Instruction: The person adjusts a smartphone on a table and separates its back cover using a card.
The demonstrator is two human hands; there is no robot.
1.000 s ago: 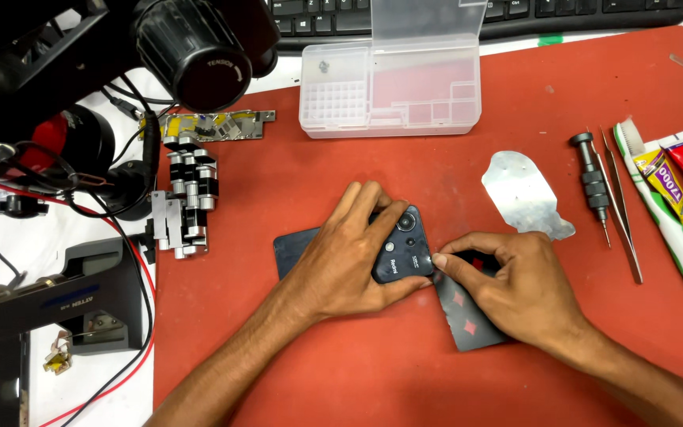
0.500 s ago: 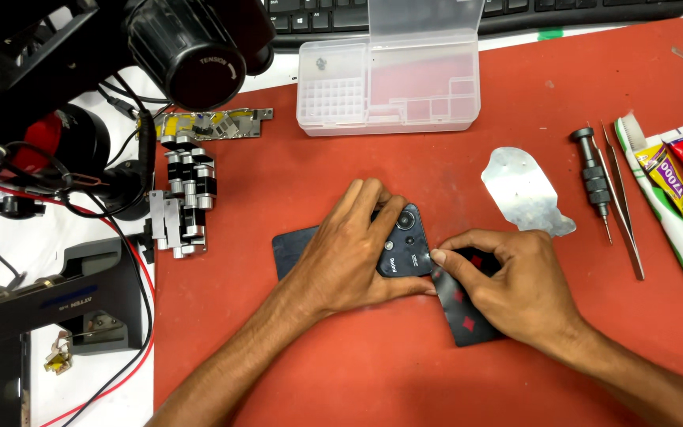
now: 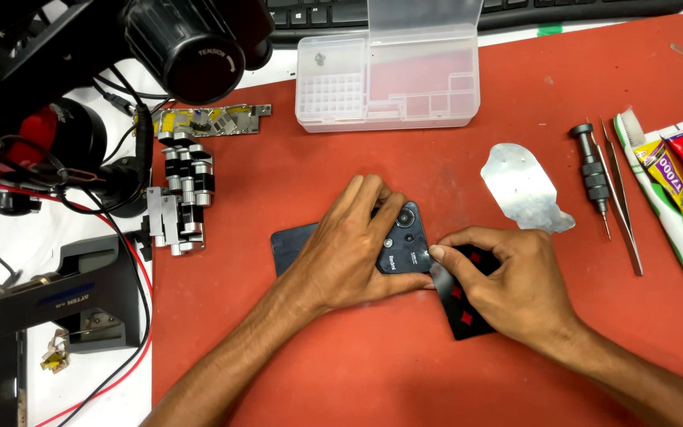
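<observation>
A dark smartphone (image 3: 401, 247) lies back-up on the red mat (image 3: 373, 158), its camera block facing up. My left hand (image 3: 353, 241) presses flat on it, fingers spread over the back and covering most of the body. My right hand (image 3: 507, 285) pinches a black playing card (image 3: 462, 312) with red diamond marks, its corner set against the phone's right edge beside the camera block. Whether the card tip is inside the seam is hidden by my fingers.
A clear plastic parts box (image 3: 389, 75) stands at the back. A thin metal plate (image 3: 525, 190), a screwdriver (image 3: 593, 170), tweezers (image 3: 622, 202), a toothbrush (image 3: 666, 213) and glue tubes (image 3: 677, 178) lie right. Left are a metal clamp (image 3: 183, 198), microscope (image 3: 191, 39), cables.
Both hands hold nearly the same pose. The card under my right hand has shifted slightly along the phone's edge.
</observation>
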